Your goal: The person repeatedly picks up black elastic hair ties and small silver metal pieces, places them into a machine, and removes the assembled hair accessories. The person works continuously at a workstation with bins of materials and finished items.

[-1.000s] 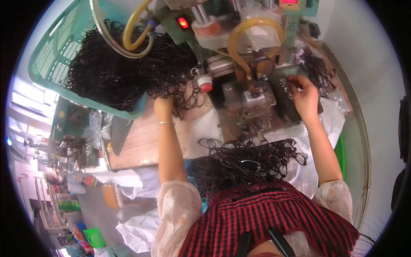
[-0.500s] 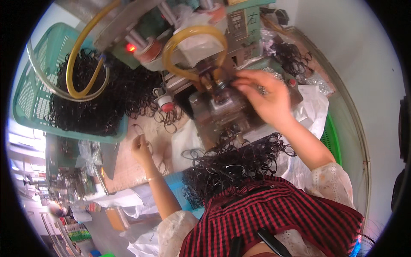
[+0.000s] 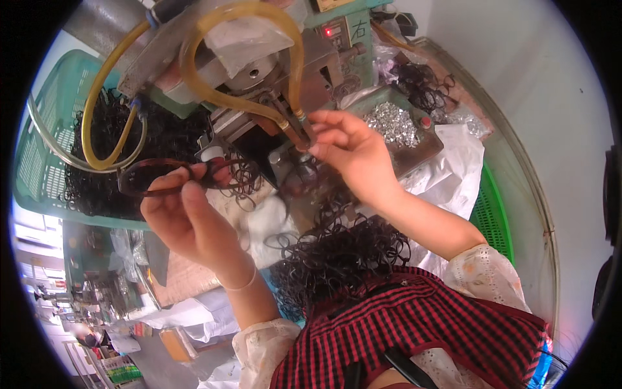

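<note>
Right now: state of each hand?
Left hand: closed on a dark elastic loop.
Right hand: fingertips pinched at the machine's head; what they hold cannot be told.

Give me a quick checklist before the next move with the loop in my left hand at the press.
1. Left hand grips the dark loop: ok, fingers pinch it.
2. Right hand at the machine head: ok, fingertips right by the tool tip.
3. Yellow hose away from both hands: not ok, it ends beside the right fingertips.
4. Silver metal clips in the tray: ok.
5. Loop seated under the tool: not ok, it is off to the left.
6. Red lamp: lit.
</note>
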Demonstrator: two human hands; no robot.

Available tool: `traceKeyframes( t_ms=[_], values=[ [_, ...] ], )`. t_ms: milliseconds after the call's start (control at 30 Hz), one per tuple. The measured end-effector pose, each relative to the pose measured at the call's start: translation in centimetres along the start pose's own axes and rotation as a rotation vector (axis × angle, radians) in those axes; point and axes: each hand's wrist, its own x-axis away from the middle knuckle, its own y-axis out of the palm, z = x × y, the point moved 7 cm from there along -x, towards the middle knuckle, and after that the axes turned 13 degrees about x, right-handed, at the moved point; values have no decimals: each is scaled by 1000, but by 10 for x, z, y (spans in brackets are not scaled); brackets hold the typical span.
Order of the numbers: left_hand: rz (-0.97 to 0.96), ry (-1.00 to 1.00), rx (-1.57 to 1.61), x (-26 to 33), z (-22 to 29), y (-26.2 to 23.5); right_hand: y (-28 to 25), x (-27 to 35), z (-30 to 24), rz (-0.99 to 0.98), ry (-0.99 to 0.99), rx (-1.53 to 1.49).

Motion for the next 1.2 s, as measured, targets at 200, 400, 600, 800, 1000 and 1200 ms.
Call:
traceKeyframes(
  t_ms=[200,400,600,800,1000,1200],
  values=[
    [-50,-183,105,27,20,8,-28,10,-15,-110,-267,495],
    [-287,-343,-52,41,-16,58,-115,-11,53,362,-384,1540],
    [-278,-344,-92,32,-25,73,-132,-26,54,345,-270,1289],
    [-266,-389,-169,30,-25,78,-131,-23,48,409,-344,1196],
    [-183,-88,-264,43,-3,21,-137,-22,51,403,-207,1009],
    [186,-257,-879,49,23,-185,-144,-10,57,333,-34,898]
  ],
)
